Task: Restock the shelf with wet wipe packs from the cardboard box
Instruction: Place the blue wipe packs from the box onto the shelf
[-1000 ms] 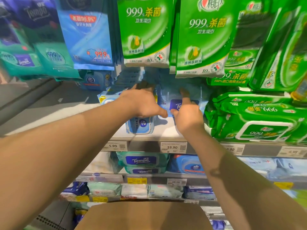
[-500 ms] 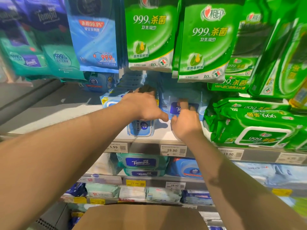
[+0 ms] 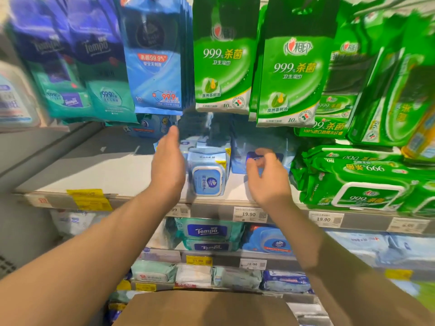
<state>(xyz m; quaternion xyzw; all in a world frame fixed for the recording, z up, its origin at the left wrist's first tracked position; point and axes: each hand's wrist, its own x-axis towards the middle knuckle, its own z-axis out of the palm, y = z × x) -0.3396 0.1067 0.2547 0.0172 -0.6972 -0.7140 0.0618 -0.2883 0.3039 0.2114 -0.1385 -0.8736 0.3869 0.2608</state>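
The shelf [image 3: 98,170] is the biggest thing here, a pale grey board with price tags along its front edge; green hanging packs [image 3: 223,67] dangle above it and fat green wipe packs [image 3: 362,182] are piled on its right end; down at the bottom edge there's the brown cardboard box [image 3: 207,309], flap only, can't see inside. Then the light blue wet wipe packs [image 3: 208,175], stacked mid-shelf between the two hands; the Tempo pack [image 3: 240,158] stands just right of them, a bit blurry. Left hand [image 3: 168,165] is flat, fingers straight, just beside the stack's left side, holding nothing; right hand [image 3: 266,177] has fingers loosely curled in front of the Tempo pack, gripping nothing as far as I can tell.
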